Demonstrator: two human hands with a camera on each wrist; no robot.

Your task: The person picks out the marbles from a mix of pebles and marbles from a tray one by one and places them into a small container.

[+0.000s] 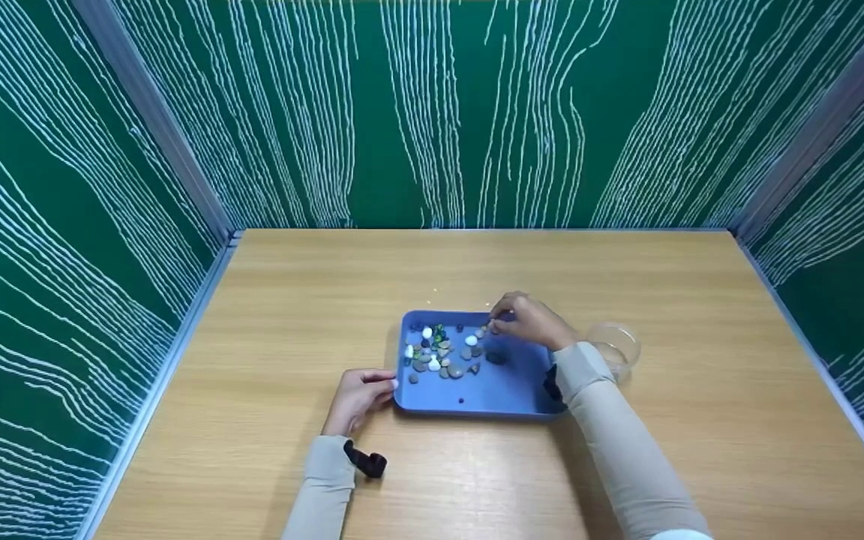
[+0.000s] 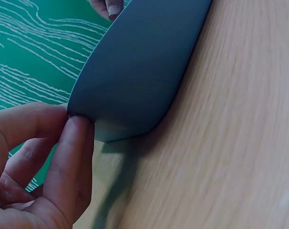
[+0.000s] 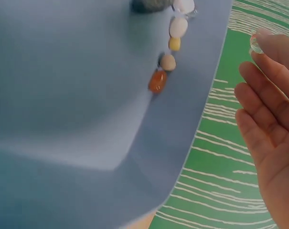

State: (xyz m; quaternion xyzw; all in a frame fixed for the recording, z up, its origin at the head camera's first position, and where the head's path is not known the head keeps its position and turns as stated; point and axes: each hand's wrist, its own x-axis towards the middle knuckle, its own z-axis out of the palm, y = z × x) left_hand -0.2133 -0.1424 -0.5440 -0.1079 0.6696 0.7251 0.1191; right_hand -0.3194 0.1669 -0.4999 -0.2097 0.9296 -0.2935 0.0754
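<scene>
A blue tray (image 1: 522,386) lies on the table, holding several pebbles and glass beads, mostly in its left half. My left hand (image 1: 357,397) pinches the tray's left edge; the left wrist view has thumb and fingers (image 2: 77,157) at the rim of the tray (image 2: 134,62). Over the tray's far rim, right of the pebbles, is my right hand (image 1: 533,321). In the right wrist view this hand (image 3: 278,90) pinches a small clear bead (image 3: 256,44) between thumb and index finger. Inside the tray, an orange stone (image 3: 157,81) and a yellow one (image 3: 175,44) lie along the wall.
Clear round containers (image 1: 618,346) stand right of the tray, partly behind the right forearm. Tiny yellowish bits (image 1: 435,289) lie on the wooden table (image 1: 289,300) beyond the tray. Green walls with white lines (image 1: 372,112) enclose the table's back and sides.
</scene>
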